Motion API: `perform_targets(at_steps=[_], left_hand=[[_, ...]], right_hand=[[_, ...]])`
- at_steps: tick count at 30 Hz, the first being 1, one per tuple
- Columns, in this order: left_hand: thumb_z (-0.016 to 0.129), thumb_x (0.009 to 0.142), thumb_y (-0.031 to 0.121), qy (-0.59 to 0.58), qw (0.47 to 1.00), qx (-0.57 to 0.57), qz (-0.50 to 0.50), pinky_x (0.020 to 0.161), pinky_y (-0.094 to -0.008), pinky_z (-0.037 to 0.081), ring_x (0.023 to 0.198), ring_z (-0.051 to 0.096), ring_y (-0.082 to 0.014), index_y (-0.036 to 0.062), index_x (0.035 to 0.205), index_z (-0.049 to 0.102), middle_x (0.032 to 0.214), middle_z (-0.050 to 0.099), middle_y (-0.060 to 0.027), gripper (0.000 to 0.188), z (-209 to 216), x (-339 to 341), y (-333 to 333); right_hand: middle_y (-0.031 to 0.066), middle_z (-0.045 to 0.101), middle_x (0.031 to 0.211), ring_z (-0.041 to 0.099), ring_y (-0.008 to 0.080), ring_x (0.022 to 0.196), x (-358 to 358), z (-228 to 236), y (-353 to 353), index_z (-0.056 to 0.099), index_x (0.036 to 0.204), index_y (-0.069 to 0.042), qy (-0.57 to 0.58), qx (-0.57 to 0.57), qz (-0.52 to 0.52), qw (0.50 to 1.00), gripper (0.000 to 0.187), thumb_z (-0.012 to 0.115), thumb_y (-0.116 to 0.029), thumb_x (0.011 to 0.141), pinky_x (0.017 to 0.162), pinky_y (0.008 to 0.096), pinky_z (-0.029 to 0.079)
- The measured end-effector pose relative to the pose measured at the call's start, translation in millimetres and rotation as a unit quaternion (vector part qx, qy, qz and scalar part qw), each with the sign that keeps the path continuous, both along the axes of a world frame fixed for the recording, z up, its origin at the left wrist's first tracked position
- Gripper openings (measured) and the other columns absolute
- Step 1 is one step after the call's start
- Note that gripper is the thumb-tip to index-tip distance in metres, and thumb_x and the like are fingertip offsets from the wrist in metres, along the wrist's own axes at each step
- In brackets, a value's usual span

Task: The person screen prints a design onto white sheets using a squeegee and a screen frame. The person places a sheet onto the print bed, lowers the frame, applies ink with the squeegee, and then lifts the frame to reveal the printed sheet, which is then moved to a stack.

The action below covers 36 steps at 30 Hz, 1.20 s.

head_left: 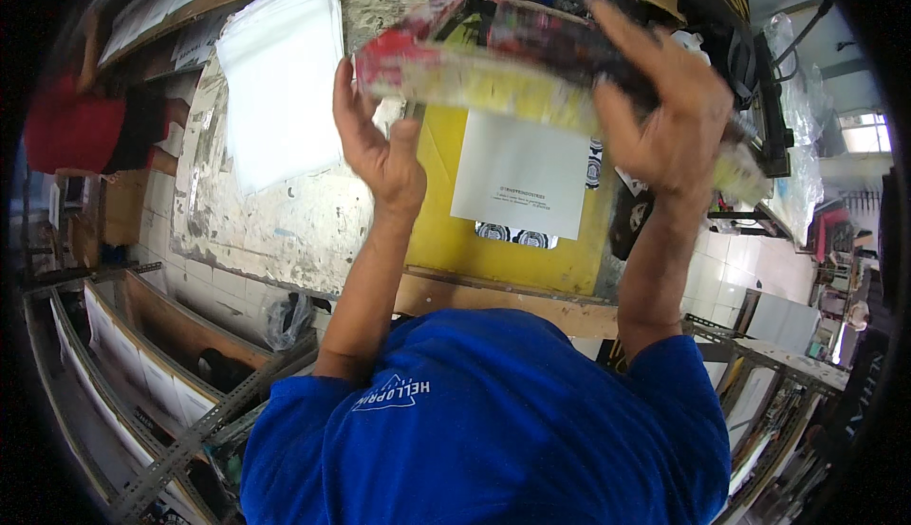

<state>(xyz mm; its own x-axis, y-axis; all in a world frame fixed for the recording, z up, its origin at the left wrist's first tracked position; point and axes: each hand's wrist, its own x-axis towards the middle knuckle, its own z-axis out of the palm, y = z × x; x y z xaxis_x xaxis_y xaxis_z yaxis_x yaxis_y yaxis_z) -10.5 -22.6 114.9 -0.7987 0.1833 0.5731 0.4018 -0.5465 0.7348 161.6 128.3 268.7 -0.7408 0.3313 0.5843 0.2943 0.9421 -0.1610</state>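
Observation:
Blurred by motion, a screen-printing frame (493, 82) smeared with pink, yellow and dark ink is held raised and tilted over the far side of the table. My left hand (384, 150) grips its left corner, fingers at the end and thumb by the near edge. Further right, my right hand (674, 112) is on the frame, thumb and forefinger spread across it. Below lies a yellow board (436, 202). On it rests a white sheet (517, 169) with small dark print, and round dark-and-white printed designs (517, 235) show past its edges.
A stack of white sheets (282, 89) lies on the paint-stained table (275, 231) to the left. Another person in red (81, 127) is at the far left. Metal-framed shelving (142, 354) stands lower left, a rack (778, 373) lower right. Black bags and plastic crowd the upper right.

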Motion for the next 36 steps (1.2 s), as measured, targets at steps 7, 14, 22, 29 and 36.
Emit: perform_targets(at_steps=[7,14,22,29,36], left_hand=[[0.076,0.091,0.026,-0.045,0.955,-0.291,-0.018,0.093,-0.0382,0.047,0.103,0.060,-0.0227,0.0018,0.128,0.066,0.106,0.069,-0.0086,0.045,-96.5,-62.1,89.4],[0.078,0.086,0.032,0.141,0.815,-0.553,0.100,0.101,-0.0482,0.042,0.118,0.056,-0.0343,0.0106,0.123,0.072,0.123,0.066,-0.0109,0.044,-189.1,-90.5,176.2],[0.079,0.084,0.026,0.083,0.822,-0.562,-0.029,0.085,-0.0439,0.050,0.094,0.066,-0.0293,0.0111,0.098,0.076,0.099,0.072,-0.0112,0.021,-191.9,-87.8,200.9],[0.076,0.087,0.016,-0.013,0.931,-0.363,-0.030,0.068,-0.0367,0.051,0.069,0.066,-0.0246,0.0021,0.090,0.069,0.078,0.070,-0.0127,0.016,-168.8,-85.7,178.4],[0.069,0.090,0.006,-0.089,0.953,-0.282,0.072,0.072,-0.0290,0.048,0.076,0.057,-0.0136,-0.0021,0.089,0.065,0.079,0.065,-0.0057,0.009,-146.9,-154.4,61.8]], right_hand=[[0.0183,0.074,0.080,0.067,0.0171,0.064,-45.4,65.7,52.6,0.075,0.112,0.004,0.047,-0.092,-0.010,0.995,0.045,0.062,-0.015,0.074,0.063,0.0310,0.054],[0.0175,0.076,0.086,0.065,0.0210,0.065,-57.0,83.5,66.9,0.074,0.115,0.005,0.030,-0.059,0.006,0.998,0.047,0.060,-0.019,0.077,0.063,0.0293,0.052],[0.0166,0.075,0.082,0.063,0.0178,0.064,-54.7,91.5,62.6,0.073,0.114,0.006,0.042,-0.108,0.029,0.993,0.045,0.061,-0.019,0.078,0.061,0.0294,0.051],[0.0143,0.074,0.080,0.062,0.0158,0.064,-59.0,83.1,70.4,0.073,0.115,0.005,0.044,-0.069,0.041,0.996,0.042,0.062,-0.018,0.081,0.062,0.0288,0.050],[0.0147,0.075,0.087,0.066,0.0185,0.072,-67.2,80.1,63.5,0.073,0.115,0.003,0.061,0.000,-0.019,0.998,0.040,0.062,-0.015,0.081,0.073,0.0314,0.053]])
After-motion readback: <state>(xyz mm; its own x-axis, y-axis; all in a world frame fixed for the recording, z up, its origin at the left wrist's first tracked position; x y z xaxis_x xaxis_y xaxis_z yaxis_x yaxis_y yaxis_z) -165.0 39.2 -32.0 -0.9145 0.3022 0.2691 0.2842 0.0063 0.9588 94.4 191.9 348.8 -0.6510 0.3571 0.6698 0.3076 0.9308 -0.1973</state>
